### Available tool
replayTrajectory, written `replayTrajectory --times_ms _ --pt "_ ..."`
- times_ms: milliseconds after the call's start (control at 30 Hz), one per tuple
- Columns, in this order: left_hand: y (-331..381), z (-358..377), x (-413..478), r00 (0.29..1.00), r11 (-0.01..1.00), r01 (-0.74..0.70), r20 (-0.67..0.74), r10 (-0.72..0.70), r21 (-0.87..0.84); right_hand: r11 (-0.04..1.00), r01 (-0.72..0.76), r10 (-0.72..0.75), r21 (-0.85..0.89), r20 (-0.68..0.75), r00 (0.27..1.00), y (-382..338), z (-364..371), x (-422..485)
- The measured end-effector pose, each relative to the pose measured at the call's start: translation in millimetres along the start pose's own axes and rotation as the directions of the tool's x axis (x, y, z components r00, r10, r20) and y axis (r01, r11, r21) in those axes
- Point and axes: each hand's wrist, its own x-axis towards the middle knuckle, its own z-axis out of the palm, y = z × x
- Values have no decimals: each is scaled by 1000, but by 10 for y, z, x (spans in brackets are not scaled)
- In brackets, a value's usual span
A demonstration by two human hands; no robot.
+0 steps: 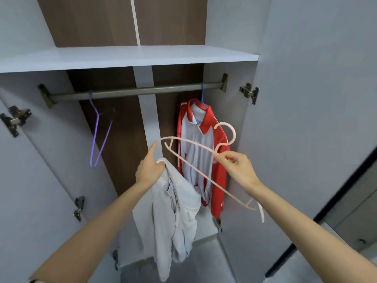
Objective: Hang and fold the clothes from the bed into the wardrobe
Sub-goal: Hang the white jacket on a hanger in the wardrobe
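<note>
I stand before the open wardrobe. My left hand (150, 167) grips a white garment (175, 217) by its collar, and the cloth hangs down in front of the wardrobe floor. My right hand (237, 167) pinches a pale pink plastic hanger (195, 170) just below its hook and holds it tilted beside the garment. The hanger carries nothing. On the metal rail (132, 91) a red and white jacket (202, 152) hangs from a blue hanger at the right end. An empty purple hanger (100, 135) hangs at the left end.
A white shelf (126, 57) runs above the rail. Both wardrobe doors stand open, the left door (30, 190) and the right door (316, 99), with metal hinges on their inner edges. The rail between the purple hanger and the jacket is bare.
</note>
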Motion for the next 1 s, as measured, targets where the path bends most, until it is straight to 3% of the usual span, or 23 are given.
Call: replayTrajectory --times_ms 100,233,400,500,567,800,1000 --pt "27 -21 -322 998 996 -54 23 53 69 999 19 -21 40 59 998 -44 -111 -312" --pt "72 -17 -711 992 986 -113 63 106 120 989 70 -55 -131 116 992 -122 -205 -630" --pt "46 -65 -1207 986 985 -132 120 119 110 971 21 -20 -236 6 1000 -295 -211 -1000" --pt "-56 -169 -1490 984 989 -113 151 97 97 987 32 -31 -158 8 999 -438 -119 -1299" --pt "-146 -236 -1662 983 991 -96 163 79 97 999 -3 4 -52 26 1000 -524 -51 -1551" --pt "-411 -336 -2073 953 995 -32 302 3 90 986 -162 161 -41 -42 986 -666 -70 -2327" --pt "-447 -344 -2155 942 997 10 334 -35 74 944 -285 290 -166 8 957 -743 -206 -2651"
